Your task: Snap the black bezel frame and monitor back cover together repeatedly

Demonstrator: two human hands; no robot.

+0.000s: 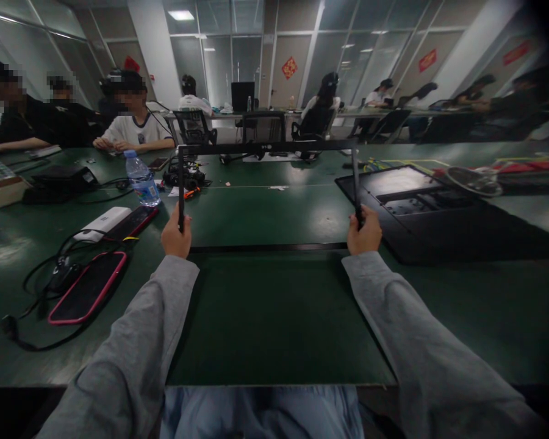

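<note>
A thin black rectangular monitor bezel (302, 146) stands upright before me, a small light logo on its top bar. Through its open middle the green tabletop shows. My left hand (176, 236) is closed around the lower part of its left side bar. Around the right side bar, at a similar height, my right hand (365, 231) is closed too. The bottom bar runs between both hands; whether it touches the table I cannot tell.
Left lie a pink-edged phone (89, 289), black cables, a white power bank (103, 223) and a water bottle (141, 180). A large black panel (439, 225) lies on the right. Several people sit behind the green table (279, 317).
</note>
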